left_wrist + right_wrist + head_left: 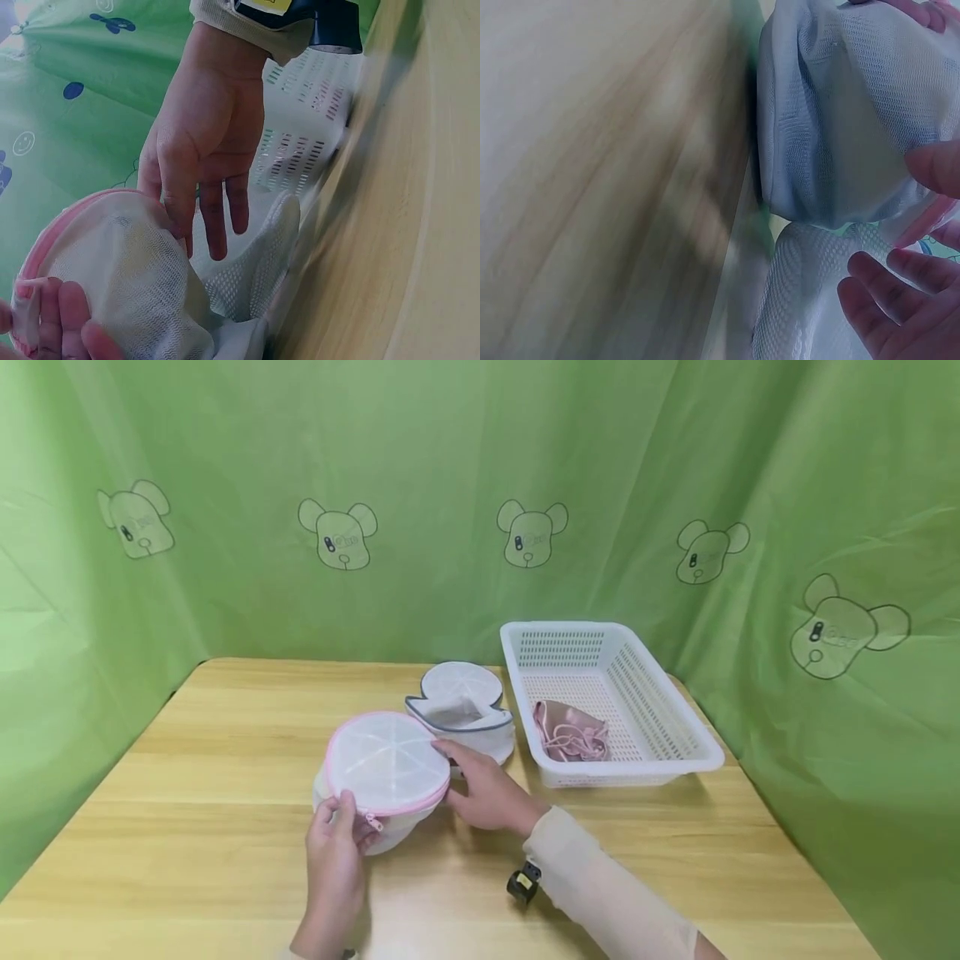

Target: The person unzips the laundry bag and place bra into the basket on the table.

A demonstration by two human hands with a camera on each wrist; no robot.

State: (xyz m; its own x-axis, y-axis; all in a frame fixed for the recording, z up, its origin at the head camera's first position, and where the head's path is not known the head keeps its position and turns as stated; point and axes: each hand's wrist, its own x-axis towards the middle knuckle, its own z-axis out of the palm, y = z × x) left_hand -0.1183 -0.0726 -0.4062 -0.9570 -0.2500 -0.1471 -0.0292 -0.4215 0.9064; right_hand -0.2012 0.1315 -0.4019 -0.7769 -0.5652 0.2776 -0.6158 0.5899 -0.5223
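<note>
A round white mesh laundry bag [390,760] with a pink zip edge tilts above the near middle of the table, its lid closed over. My left hand [335,852] grips its near left rim beside the pink zip pull [373,822], thumb on top and fingers below. At the right side of the rim, my right hand [487,789] pinches the edge between thumb and finger; its other fingers extend loosely in the left wrist view. Just behind is a second mesh laundry bag [480,742] with a dark grey zip, its lid folded back.
A white slotted plastic basket [697,758] stands at the back right, close beside the grey-edged bag. Inside it lies a crumpled pink drawstring pouch [562,727]. A green printed curtain [435,460] hangs round the wooden table [187,843].
</note>
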